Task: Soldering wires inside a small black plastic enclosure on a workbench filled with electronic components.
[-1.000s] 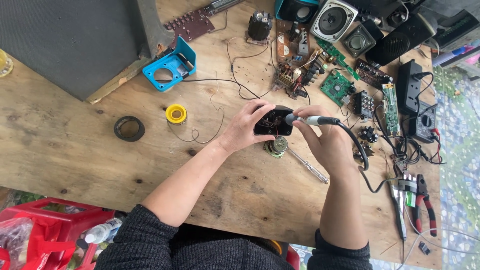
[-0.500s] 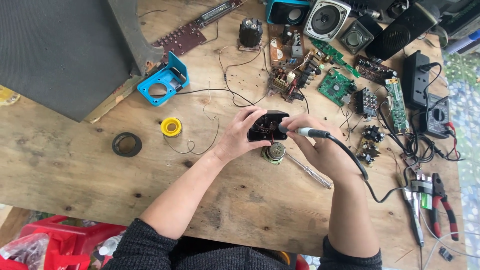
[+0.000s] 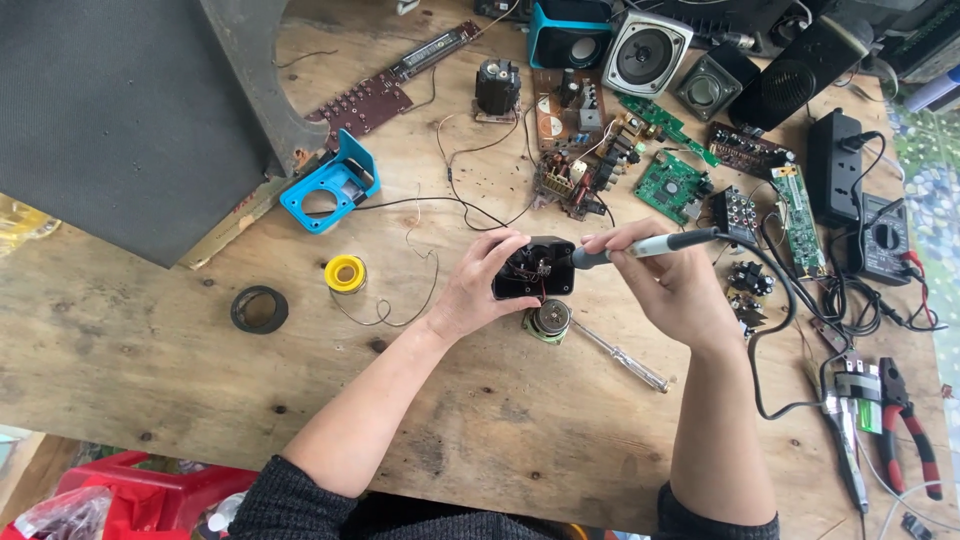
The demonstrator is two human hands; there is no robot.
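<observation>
The black box (image 3: 533,268) sits above a small speaker (image 3: 548,320) at mid-table, gripped by the left hand (image 3: 480,288). The right hand (image 3: 672,285) clasps a soldering iron (image 3: 640,248) — lying left-right, tip pointing left into the box. Wooden table (image 3: 150,380) — littered with circuit boards.

Bare wooden surface (image 3: 560,430) lies open between the two forearms and toward the near edge, and a wide stretch to the left is broken only by the black tape ring (image 3: 259,309) and the yellow solder spool (image 3: 345,273), so a hand can pass there freely. The way beyond the hands is crowded by circuit boards (image 3: 672,186), speakers (image 3: 647,52) and loose wires, and a screwdriver (image 3: 620,355) lies just right of the round motor (image 3: 547,321). On the right, the power strip (image 3: 835,165), multimeter (image 3: 882,238), tangled cables and red-handled pliers (image 3: 905,425) block passage, while the large grey panel (image 3: 110,110) closes the far left corner.
</observation>
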